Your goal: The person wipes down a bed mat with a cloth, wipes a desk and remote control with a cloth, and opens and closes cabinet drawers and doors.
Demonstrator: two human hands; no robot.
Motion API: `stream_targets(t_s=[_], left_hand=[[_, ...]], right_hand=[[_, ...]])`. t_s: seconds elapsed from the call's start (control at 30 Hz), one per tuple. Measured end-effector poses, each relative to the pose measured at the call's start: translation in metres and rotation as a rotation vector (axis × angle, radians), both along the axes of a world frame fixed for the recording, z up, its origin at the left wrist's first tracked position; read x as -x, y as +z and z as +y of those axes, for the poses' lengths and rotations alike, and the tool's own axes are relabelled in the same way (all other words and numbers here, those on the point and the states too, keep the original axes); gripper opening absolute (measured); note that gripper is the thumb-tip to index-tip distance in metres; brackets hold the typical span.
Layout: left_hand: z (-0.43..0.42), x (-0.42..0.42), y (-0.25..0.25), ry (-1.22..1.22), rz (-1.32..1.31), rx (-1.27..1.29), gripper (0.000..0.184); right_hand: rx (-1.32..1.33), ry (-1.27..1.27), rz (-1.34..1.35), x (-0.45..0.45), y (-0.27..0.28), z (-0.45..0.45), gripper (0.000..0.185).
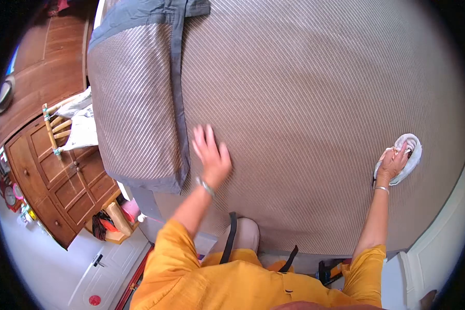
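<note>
My right hand (392, 164) presses a bunched white cloth (412, 155) against the brown woven mat (294, 103), near the mat's right side. My left hand (212, 157) has its fingers spread and holds nothing; it is over the mat, just right of a pillow (137, 103). That pillow has a striped woven cover with a grey fabric border. Each wrist wears a bracelet.
A wooden cabinet (62, 170) stands at the left, with a bamboo rack (54, 126) holding white fabric beside the pillow. Below it is a box (116, 222) of items. A white panel (439, 212) borders the mat at right. Dark straps (230, 237) hang near my lap.
</note>
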State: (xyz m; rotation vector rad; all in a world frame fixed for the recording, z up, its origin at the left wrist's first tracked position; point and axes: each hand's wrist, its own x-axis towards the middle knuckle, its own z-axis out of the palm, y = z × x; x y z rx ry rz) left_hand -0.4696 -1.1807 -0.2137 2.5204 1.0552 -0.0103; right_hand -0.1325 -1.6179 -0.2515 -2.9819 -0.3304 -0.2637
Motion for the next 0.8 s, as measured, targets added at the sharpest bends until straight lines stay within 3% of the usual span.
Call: stream_targets(t_s=[0.1,0.2,0.8], left_hand=[[0.093,-0.09,-0.025,0.047,-0.053,-0.135,0.067],[0.108,-0.132,-0.034,0.135,0.054,-0.335,0.065],[0.106,-0.131,-0.034,0.117,0.062,-0.352,0.068]], right_hand=[[0.031,0.002,-0.015,-0.001,-0.003,-0.001,0.058],[0.008,-0.054,0.036,-0.001,-0.001,0.002,0.058],[0.009,-0.043,0.002,0.0,0.003,0.008,0.058]])
